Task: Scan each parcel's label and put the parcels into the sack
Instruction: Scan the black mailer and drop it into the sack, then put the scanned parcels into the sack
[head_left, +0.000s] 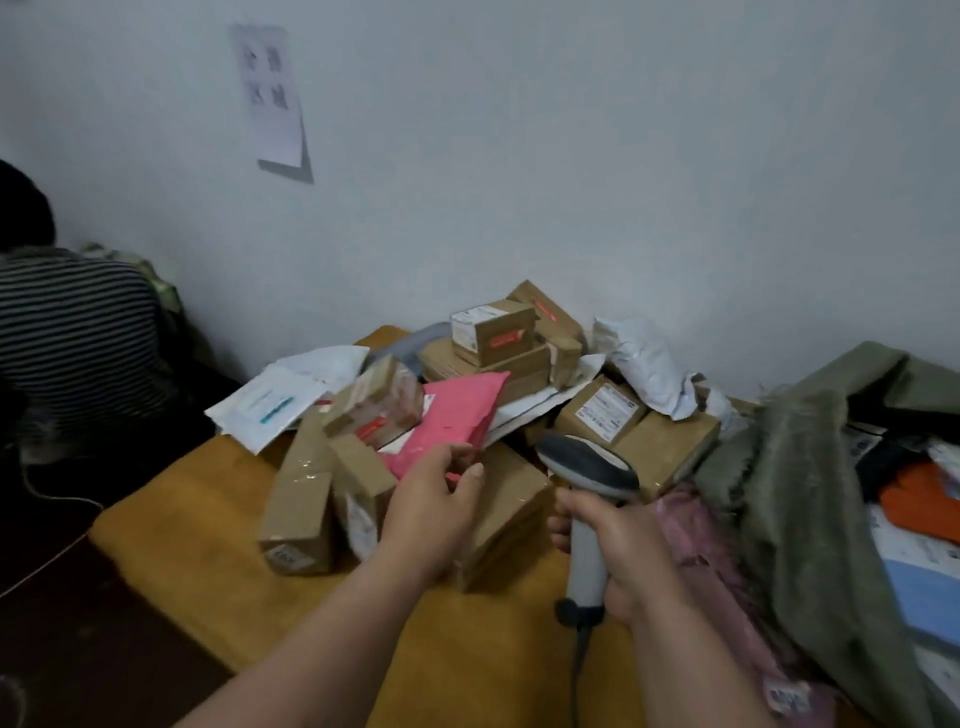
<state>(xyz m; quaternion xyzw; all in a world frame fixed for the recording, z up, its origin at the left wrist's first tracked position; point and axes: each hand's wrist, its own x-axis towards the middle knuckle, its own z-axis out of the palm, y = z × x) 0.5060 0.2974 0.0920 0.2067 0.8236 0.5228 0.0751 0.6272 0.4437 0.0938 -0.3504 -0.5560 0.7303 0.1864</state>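
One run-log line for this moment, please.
left hand: pinching pink plastic mailer | right hand: holding grey handheld scanner | green sack: right

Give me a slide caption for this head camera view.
Left hand pinches pink mailer; right hand grips scanner.

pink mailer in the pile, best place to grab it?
Take the pink mailer by its near, lower edge, coming from the front, where the left hand already reaches. It is a soft flat bag lying tilted, that edge is free, and boxes overlap its far left side.
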